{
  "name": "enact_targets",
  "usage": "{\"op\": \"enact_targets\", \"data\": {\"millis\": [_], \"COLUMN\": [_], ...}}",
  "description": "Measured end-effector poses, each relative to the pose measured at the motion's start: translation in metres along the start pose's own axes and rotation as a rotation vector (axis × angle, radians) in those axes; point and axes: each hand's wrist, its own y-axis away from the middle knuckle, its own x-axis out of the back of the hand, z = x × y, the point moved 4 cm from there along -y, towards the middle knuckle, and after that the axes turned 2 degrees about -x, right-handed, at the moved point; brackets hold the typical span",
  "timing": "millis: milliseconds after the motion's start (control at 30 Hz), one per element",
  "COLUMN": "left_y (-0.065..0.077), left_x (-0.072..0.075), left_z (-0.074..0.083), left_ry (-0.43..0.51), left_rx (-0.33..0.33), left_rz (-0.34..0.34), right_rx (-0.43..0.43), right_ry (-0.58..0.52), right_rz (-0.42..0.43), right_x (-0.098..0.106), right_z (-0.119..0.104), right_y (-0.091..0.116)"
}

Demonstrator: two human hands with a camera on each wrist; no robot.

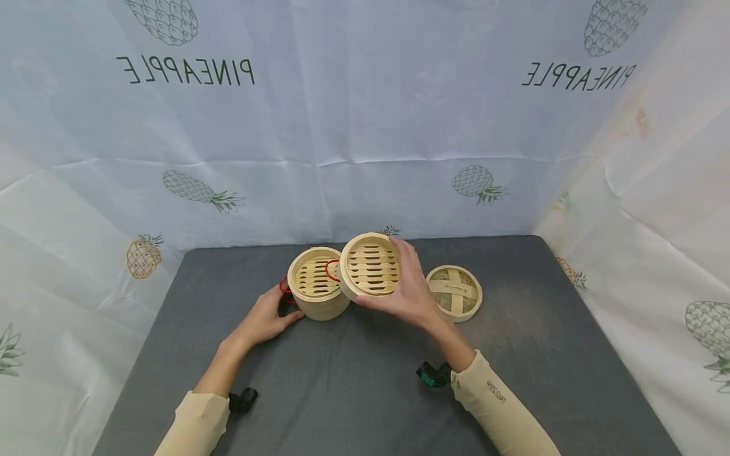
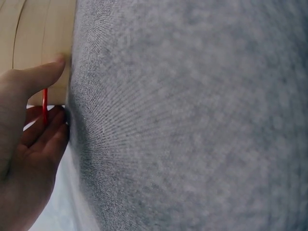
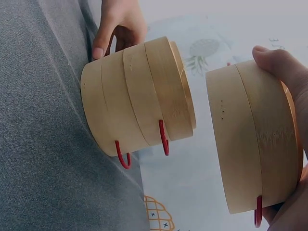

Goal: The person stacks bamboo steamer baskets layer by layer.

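A stack of two bamboo steamer baskets [image 1: 322, 308] stands on the table, with slatted inside and red loop handles. At its left side my left hand [image 1: 270, 315] holds the lower part, thumb against the wall [image 2: 36, 53] and fingers around by a red handle [image 2: 45, 108]. My right hand [image 1: 408, 288] grips another bamboo steamer basket [image 1: 373, 265] by its right side, raised and tilted so its slats face the head camera. In the right wrist view this raised basket [image 3: 236, 139] is apart from the stack [image 3: 134, 96].
A round bamboo lid [image 1: 454, 292] with crossed strips lies on the table right of the raised basket. Dark grey cloth [image 1: 342, 392] covers the table. Behind and at the sides hangs a pineapple-printed curtain [image 1: 365, 126].
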Motion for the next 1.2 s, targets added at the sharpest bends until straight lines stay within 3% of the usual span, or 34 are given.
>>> {"op": "enact_targets", "data": {"millis": [1200], "left_y": [0.000], "left_x": [-0.001], "left_z": [-0.002], "left_ry": [-0.018], "left_rx": [0.004], "left_rz": [0.000], "right_rx": [0.063], "right_ry": [-0.051], "right_rz": [-0.014], "right_x": [-0.019], "right_z": [-0.016], "right_y": [-0.008]}}
